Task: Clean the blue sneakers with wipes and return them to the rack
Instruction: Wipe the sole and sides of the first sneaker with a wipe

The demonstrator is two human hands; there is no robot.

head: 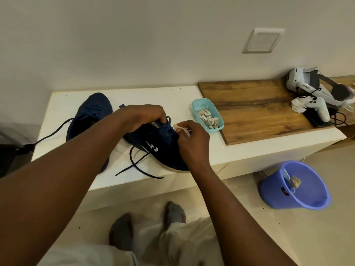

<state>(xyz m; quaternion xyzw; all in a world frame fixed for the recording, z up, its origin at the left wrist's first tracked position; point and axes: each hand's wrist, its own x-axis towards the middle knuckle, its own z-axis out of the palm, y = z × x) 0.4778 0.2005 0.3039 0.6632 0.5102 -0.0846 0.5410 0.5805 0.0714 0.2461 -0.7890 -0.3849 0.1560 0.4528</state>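
Two dark blue sneakers lie on a white counter. The near sneaker lies on its side with its pale sole toward me and its laces loose. My left hand grips it at the tongue and collar. My right hand pinches a small white wipe against the sneaker's upper near the laces. The second sneaker rests behind and to the left, partly hidden by my left forearm. A light blue tub holding several crumpled wipes sits just right of my hands.
A wooden board covers the counter's right part, with a white headset and a controller on it. A blue bucket with a used wipe inside stands on the floor at the right. My socked feet are below the counter edge.
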